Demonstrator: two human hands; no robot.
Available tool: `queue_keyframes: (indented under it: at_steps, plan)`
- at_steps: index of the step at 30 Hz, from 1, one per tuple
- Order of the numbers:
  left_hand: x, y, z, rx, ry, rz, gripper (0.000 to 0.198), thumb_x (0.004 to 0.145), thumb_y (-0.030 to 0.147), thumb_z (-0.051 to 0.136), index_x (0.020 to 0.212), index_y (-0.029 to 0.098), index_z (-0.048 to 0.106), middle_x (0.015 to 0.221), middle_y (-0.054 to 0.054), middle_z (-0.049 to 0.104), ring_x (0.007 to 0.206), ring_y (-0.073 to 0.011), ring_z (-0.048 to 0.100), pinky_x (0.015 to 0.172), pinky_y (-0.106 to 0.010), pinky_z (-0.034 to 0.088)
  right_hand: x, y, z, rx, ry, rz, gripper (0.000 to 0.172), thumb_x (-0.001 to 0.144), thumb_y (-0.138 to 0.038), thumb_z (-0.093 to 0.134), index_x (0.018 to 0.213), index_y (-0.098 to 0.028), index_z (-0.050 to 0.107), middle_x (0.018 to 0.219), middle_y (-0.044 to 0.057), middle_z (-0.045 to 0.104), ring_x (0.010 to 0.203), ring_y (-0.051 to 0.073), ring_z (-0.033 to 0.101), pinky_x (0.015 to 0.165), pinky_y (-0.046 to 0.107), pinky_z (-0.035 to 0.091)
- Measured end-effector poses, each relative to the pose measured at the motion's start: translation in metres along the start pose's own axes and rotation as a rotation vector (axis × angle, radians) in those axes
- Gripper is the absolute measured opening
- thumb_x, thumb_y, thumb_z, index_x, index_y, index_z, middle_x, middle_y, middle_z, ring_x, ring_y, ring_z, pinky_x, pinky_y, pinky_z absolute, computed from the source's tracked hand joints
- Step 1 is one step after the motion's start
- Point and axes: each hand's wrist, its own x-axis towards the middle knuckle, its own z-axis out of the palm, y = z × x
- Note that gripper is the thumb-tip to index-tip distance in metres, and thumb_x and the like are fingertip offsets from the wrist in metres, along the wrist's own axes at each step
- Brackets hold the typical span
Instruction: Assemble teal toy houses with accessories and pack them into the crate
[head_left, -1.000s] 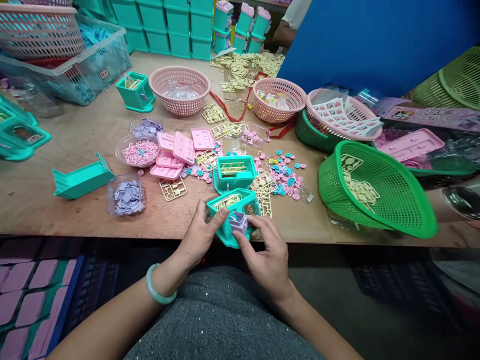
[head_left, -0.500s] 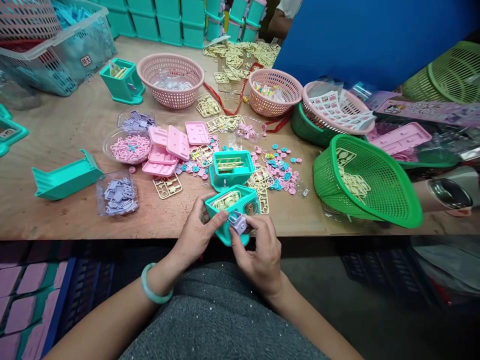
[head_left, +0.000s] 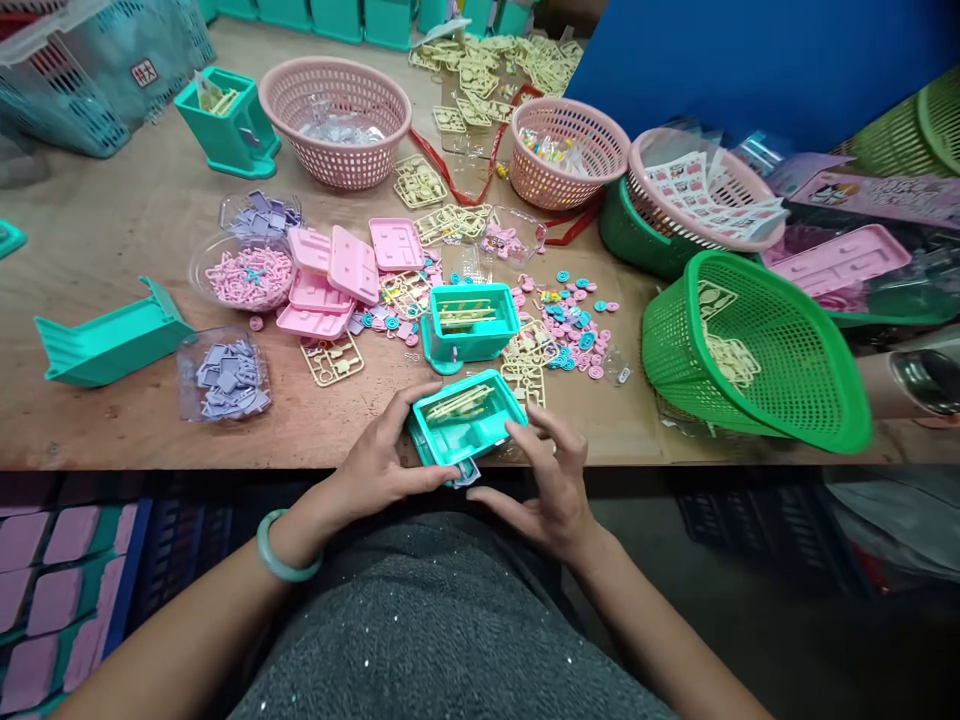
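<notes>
My left hand (head_left: pixel 386 450) grips a teal plastic toy box (head_left: pixel 469 440) by its left side, the thumb along the front. The open top of this box tips toward me and shows cream sticks inside. A lavender part (head_left: pixel 466 472) sits on its front, by my left thumb. At the box's right edge is my right hand (head_left: pixel 551 480), fingers spread and fingertips touching or very near the rim; its thumb points at the lavender part with a gap. Just behind stands a second teal box (head_left: pixel 472 340) with cream sticks in it.
Pink trays (head_left: pixel 352 265), a tub of pink pieces (head_left: pixel 251 275) and a tub of lavender parts (head_left: pixel 229 380) lie left. Loose pink and blue discs (head_left: pixel 577 335) are to the right. A tilted green basket (head_left: pixel 667 340) and pink baskets (head_left: pixel 337 165) stand around. The table's front edge is close.
The teal box has been tipped toward me, so its inside shows. My right hand has let go of the lavender part, now on the box's front, and its fingers have spread.
</notes>
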Motion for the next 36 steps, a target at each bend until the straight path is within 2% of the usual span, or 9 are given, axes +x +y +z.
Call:
queue_keyframes:
  at_steps: [3,8,13,19,24,26,28,31,36]
  plan:
    - [0.000,-0.008,-0.004,0.135,-0.041,0.101,0.091,0.070,0.029,0.089,0.149,0.033,0.043,0.152,-0.012,0.051,0.140,-0.0354,0.048,0.119,-0.054,0.037,0.010,0.010,-0.001,0.000,-0.142,-0.056,0.068,0.082,-0.046,0.080,0.143,-0.039,0.049,0.143,0.006,0.057,0.131,0.035,0.048,0.108,0.058,0.045]
    - [-0.002,-0.021,0.000,0.273,-0.067,0.211,0.117,0.061,0.038,0.094,0.156,0.033,0.027,0.153,-0.016,0.046,0.140,-0.0391,0.046,0.116,-0.055,0.041,0.016,0.017,-0.002,0.024,-0.182,-0.102,0.058,0.083,-0.045,0.079,0.136,-0.035,0.057,0.133,0.006,0.066,0.134,0.034,0.046,0.108,0.059,0.044]
    - [-0.004,-0.025,0.006,0.321,-0.020,0.237,0.113,0.065,0.036,0.092,0.155,0.032,0.024,0.150,-0.016,0.046,0.138,-0.0392,0.048,0.114,-0.055,0.042,0.015,0.021,-0.006,0.050,-0.270,-0.079,0.047,0.085,-0.042,0.078,0.130,-0.035,0.064,0.133,0.005,0.067,0.136,0.033,0.046,0.109,0.060,0.043]
    - [-0.003,-0.022,0.013,0.368,0.005,0.289,0.111,0.069,0.034,0.088,0.155,0.030,0.019,0.148,-0.018,0.046,0.135,-0.0392,0.050,0.111,-0.054,0.046,0.015,0.026,-0.005,0.104,-0.224,-0.127,0.039,0.092,-0.036,0.070,0.130,-0.033,0.062,0.136,0.007,0.065,0.132,0.029,0.051,0.108,0.059,0.045]
    - [-0.002,-0.022,0.014,0.399,0.037,0.324,0.110,0.070,0.034,0.088,0.156,0.027,0.020,0.143,-0.019,0.050,0.130,-0.0374,0.056,0.106,-0.052,0.050,0.015,0.028,0.000,0.149,-0.229,-0.191,0.049,0.092,-0.040,0.070,0.137,-0.030,0.054,0.140,0.011,0.059,0.131,0.030,0.053,0.110,0.061,0.044]
    - [-0.002,-0.023,0.013,0.412,0.022,0.348,0.111,0.071,0.035,0.087,0.157,0.025,0.018,0.143,-0.019,0.050,0.129,-0.0368,0.056,0.105,-0.053,0.052,0.008,0.025,0.006,0.110,-0.147,-0.177,0.050,0.090,-0.036,0.073,0.135,-0.028,0.055,0.144,0.012,0.052,0.137,0.032,0.047,0.110,0.059,0.046]
    - [-0.001,-0.023,0.012,0.419,0.006,0.349,0.110,0.073,0.037,0.086,0.157,0.024,0.017,0.144,-0.021,0.049,0.130,-0.0365,0.056,0.106,-0.054,0.052,-0.003,0.020,0.011,0.033,0.022,-0.157,0.050,0.084,-0.027,0.079,0.130,-0.027,0.059,0.145,0.011,0.046,0.139,0.032,0.044,0.110,0.052,0.049]
    - [0.000,-0.024,0.010,0.423,0.009,0.348,0.109,0.074,0.039,0.085,0.157,0.022,0.018,0.143,-0.021,0.050,0.130,-0.0362,0.055,0.106,-0.053,0.052,-0.017,0.012,0.015,-0.035,0.182,-0.169,0.048,0.077,-0.015,0.084,0.120,-0.029,0.066,0.132,0.006,0.052,0.125,0.024,0.052,0.102,0.038,0.055]
    - [0.002,-0.028,0.007,0.420,0.006,0.427,0.105,0.078,0.041,0.083,0.158,0.022,0.019,0.141,-0.022,0.051,0.131,-0.0342,0.056,0.104,-0.050,0.053,-0.017,0.011,0.013,0.161,-0.013,-0.304,0.029,0.092,-0.009,0.063,0.118,-0.021,0.069,0.104,0.007,0.068,0.099,0.020,0.065,0.082,0.033,0.061]
